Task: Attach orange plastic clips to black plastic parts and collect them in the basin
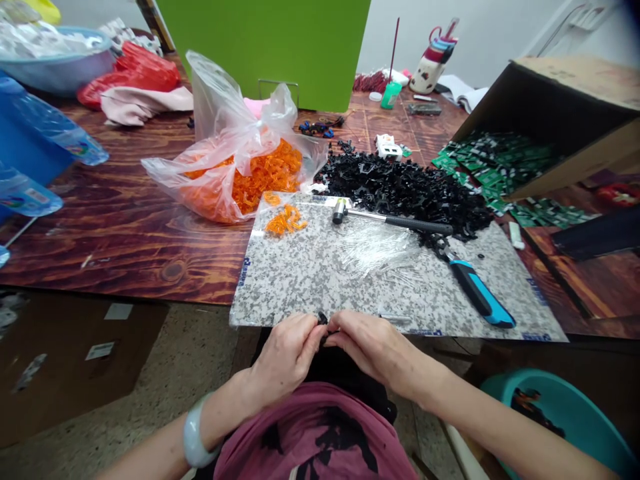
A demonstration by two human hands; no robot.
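My left hand and my right hand meet at the near edge of the speckled board. Between their fingertips is a small black part, partly hidden by the fingers. Both hands are closed on it. Beyond them on the board lie a heap of thin clear pieces, a hammer with a black handle, and a few orange pieces. Blue-handled pliers rest to the right. A large pile of black parts covers the board's far edge.
An open plastic bag of orange pieces stands at the back left. On the right, a tipped cardboard box spills green boards. Below right is a teal bucket; a blue basin sits far left.
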